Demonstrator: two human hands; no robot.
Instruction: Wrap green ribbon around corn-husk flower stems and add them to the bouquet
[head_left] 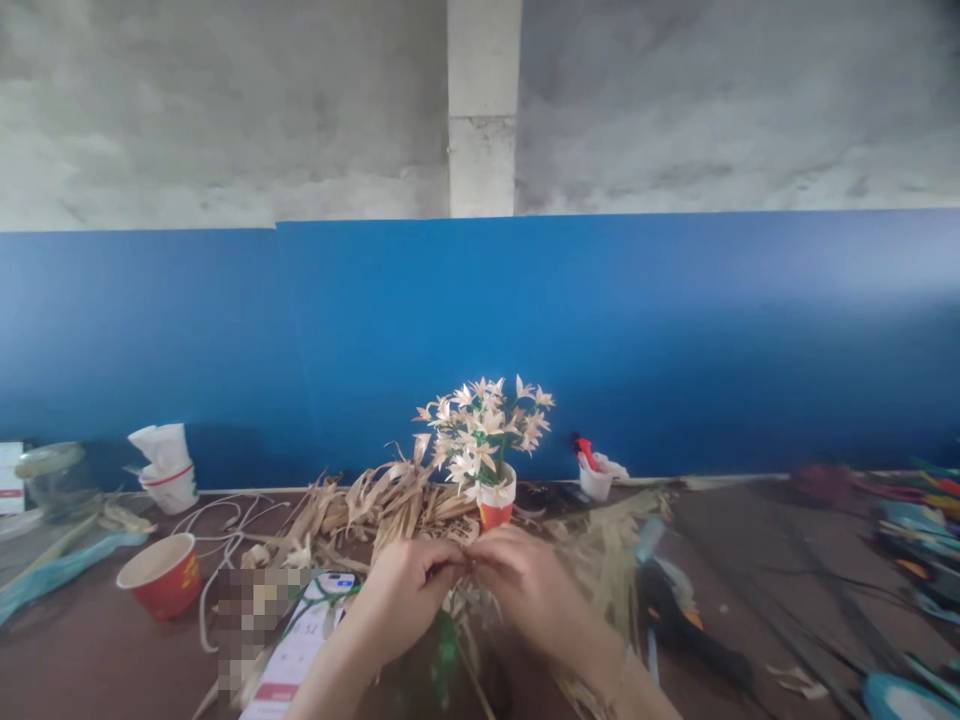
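Observation:
My left hand [401, 595] and my right hand [525, 585] meet in the middle of the brown table [750, 600], fingers curled and pinched together on thin pale dried leaf strips [469, 600]. A green stem [446, 655] hangs below the hands. Just behind them stands a small red and white cup [496, 500] holding a bunch of cream handmade flowers [484, 420]. A heap of dried leaves [375, 505] lies to the left of that cup.
A red paper cup [159, 575] and stacked white cups [166, 465] stand at left, near a glass jar [52, 475]. A phone [300, 640] lies by my left forearm. A small white cup [596, 478] stands behind; coloured tools [911, 520] crowd the right. A blue wall panel [675, 340] backs the table.

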